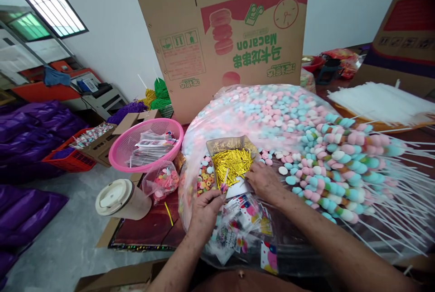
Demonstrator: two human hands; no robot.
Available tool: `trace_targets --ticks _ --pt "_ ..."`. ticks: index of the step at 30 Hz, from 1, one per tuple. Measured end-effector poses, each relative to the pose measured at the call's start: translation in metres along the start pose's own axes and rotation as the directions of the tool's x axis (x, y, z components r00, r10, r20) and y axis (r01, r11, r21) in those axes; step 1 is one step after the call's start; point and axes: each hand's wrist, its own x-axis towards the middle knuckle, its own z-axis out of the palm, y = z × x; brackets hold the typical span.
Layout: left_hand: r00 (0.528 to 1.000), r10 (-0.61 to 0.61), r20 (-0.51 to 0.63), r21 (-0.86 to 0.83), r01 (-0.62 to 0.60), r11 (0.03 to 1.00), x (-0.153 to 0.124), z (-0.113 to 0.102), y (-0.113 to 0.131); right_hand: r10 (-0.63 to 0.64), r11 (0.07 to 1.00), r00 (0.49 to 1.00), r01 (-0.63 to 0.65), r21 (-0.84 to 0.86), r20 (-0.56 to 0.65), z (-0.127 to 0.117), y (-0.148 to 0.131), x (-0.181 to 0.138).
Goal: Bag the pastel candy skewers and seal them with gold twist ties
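My left hand (205,213) pinches a white stick with a small colourful printed wrapper (224,188) at its lower end. It is just in front of a shallow tray (238,189) heaped with gold twist ties (231,165). At the tray's right side, my right hand (267,181) has its fingers curled in at the edge of the ties; whatever is between the fingertips is hidden. Below both hands lie several clear printed bags (249,210). Loose ring-shaped candies (205,181) sit left of the tray.
Behind spreads a plastic sheet of pastel candies (272,111); skewered candies (346,165) are piled right. A pink basket (118,158) of filled packets, a lidded cup (131,199) and a candy bag (163,181) stand left. A large carton (190,65) rises at the back.
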Motion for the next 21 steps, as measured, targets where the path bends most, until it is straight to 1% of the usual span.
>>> trace_targets --ticks 2,3,5,7,9,11,14,17,19,21 --pt "0.985 -0.171 0.029 -0.166 0.174 0.971 -0.002 0.005 0.004 -0.030 0.998 1.000 0.030 -0.051 0.002 0.003 0.001 0.007" --pt "0.974 -0.224 0.039 -0.223 0.227 0.948 -0.003 0.006 0.006 -0.038 0.997 0.999 0.037 -0.065 -0.004 0.002 -0.001 0.008" --pt "0.961 -0.273 0.055 -0.293 0.276 0.915 -0.005 0.008 0.007 -0.039 0.997 0.999 0.037 -0.069 -0.024 -0.004 -0.009 0.005" --pt "0.955 -0.288 0.073 -0.334 0.296 0.895 -0.005 0.010 0.007 -0.030 0.998 0.999 0.028 -0.048 -0.032 -0.012 -0.023 -0.006" --pt "0.954 -0.282 0.103 -0.357 0.300 0.885 -0.004 0.013 0.007 -0.021 0.999 1.000 0.020 0.029 0.006 -0.015 -0.041 -0.019" --pt "0.960 -0.245 0.138 -0.368 0.280 0.887 -0.005 0.018 0.008 -0.021 0.983 0.998 0.009 0.185 0.062 -0.010 -0.060 -0.032" --pt "0.972 -0.192 0.139 -0.355 0.230 0.906 -0.008 0.022 0.011 0.009 0.896 0.996 -0.050 0.441 0.094 0.006 -0.078 -0.042" --pt "0.975 -0.168 0.144 -0.290 0.204 0.935 -0.013 0.021 0.012 0.060 0.802 0.990 -0.125 0.584 0.128 0.018 -0.082 -0.042" --pt "0.975 -0.130 0.182 -0.243 0.173 0.955 -0.016 0.017 0.010 0.065 0.741 0.982 -0.166 0.650 0.176 0.019 -0.082 -0.040" --pt "0.977 -0.082 0.198 -0.203 0.123 0.971 -0.019 0.011 0.006 0.072 0.707 0.973 -0.204 0.677 0.217 0.018 -0.081 -0.038"
